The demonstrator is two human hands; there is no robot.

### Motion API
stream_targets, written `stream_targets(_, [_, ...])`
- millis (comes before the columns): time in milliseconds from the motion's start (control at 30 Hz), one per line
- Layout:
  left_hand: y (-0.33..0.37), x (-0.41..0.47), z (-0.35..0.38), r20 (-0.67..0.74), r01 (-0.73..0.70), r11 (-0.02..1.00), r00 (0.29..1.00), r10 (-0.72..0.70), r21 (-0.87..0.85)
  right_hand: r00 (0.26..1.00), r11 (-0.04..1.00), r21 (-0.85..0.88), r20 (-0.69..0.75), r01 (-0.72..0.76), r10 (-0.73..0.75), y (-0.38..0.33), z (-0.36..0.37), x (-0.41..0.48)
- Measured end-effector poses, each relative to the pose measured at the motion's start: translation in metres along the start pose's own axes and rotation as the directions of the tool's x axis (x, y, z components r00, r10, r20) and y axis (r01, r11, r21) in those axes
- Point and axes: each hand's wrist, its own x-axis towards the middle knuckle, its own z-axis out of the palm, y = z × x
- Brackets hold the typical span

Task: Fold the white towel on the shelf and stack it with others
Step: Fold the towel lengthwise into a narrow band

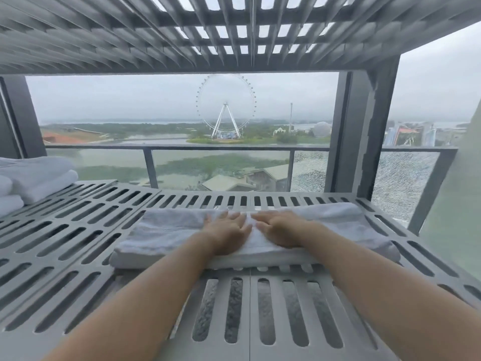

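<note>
A white towel [166, 230] lies folded into a long band across the middle of the grey slotted shelf [78, 230]. Both of my hands rest flat on its centre, side by side, palms down and fingers spread. My left hand [227, 231] presses just left of the middle and my right hand [279, 229] just right of it; neither grips the cloth. A stack of folded white towels [33, 178] sits at the far left of the same shelf, partly cut off by the frame edge.
Another slotted grey shelf [234, 27] hangs close overhead. Grey uprights [361, 131] stand at the back right and far left. Behind the shelf are a glass balcony railing [221, 148] and an outdoor view. Bare shelf surface lies between the towel and the stack.
</note>
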Motion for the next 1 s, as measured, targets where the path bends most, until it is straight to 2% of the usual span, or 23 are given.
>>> stream_targets(67, [-0.01, -0.001, 0.008, 0.071, 0.029, 0.997, 0.997, -0.034, 0.07, 0.998, 0.997, -0.068, 0.026, -0.047, 0.049, 0.026, 0.006, -0.001])
stream_targets(167, [-0.012, -0.002, 0.009, 0.092, 0.024, 0.997, 0.995, -0.031, 0.079, 0.996, 0.992, -0.095, 0.036, -0.08, 0.084, 0.05, 0.007, -0.003])
stream_targets(233, [-0.009, 0.002, 0.004, 0.128, 0.054, 0.992, 0.989, -0.069, 0.114, 0.998, 0.995, -0.088, 0.019, -0.055, 0.057, 0.051, 0.006, -0.005])
stream_targets(333, [0.008, 0.01, -0.001, 0.158, 0.106, 0.982, 0.979, -0.131, 0.158, 0.993, 0.998, -0.015, -0.103, 0.063, -0.064, 0.045, 0.003, -0.008])
stream_targets(400, [0.029, 0.02, -0.002, 0.121, 0.064, 0.991, 0.99, -0.078, 0.116, 0.972, 0.992, 0.049, -0.212, 0.118, -0.105, 0.048, -0.003, -0.014])
stream_targets(500, [0.061, 0.036, 0.001, 0.089, -0.052, 0.996, 0.995, 0.045, 0.077, 0.952, 0.995, 0.066, -0.302, 0.077, -0.054, 0.069, -0.013, -0.023])
stream_targets(533, [0.069, 0.041, 0.003, 0.085, -0.068, 0.996, 0.994, 0.063, 0.062, 0.96, 0.997, 0.063, -0.278, 0.044, -0.025, 0.08, -0.017, -0.027])
stream_targets(633, [0.081, 0.05, 0.016, 0.07, -0.046, 0.999, 0.997, 0.044, 0.022, 0.996, 0.997, 0.037, -0.059, -0.061, 0.063, 0.109, -0.019, -0.032])
stream_targets(733, [0.081, 0.052, 0.029, 0.061, -0.013, 0.999, 0.998, 0.009, 0.051, 0.998, 0.998, -0.026, -0.02, -0.055, 0.055, 0.122, -0.012, -0.03])
stream_targets(833, [0.078, 0.052, 0.031, 0.032, -0.012, 0.999, 0.999, 0.011, 0.037, 0.996, 0.999, 0.021, -0.087, -0.028, 0.03, 0.122, -0.009, -0.029])
stream_targets(933, [0.077, 0.052, 0.029, -0.004, -0.039, 0.999, 0.999, 0.039, 0.026, 0.977, 0.98, 0.198, -0.206, -0.008, 0.05, 0.123, -0.009, -0.035])
stream_targets(1000, [0.078, 0.05, 0.03, -0.014, -0.047, 0.999, 0.999, 0.047, 0.02, 0.95, 0.967, 0.25, -0.309, 0.045, 0.036, 0.122, -0.009, -0.039])
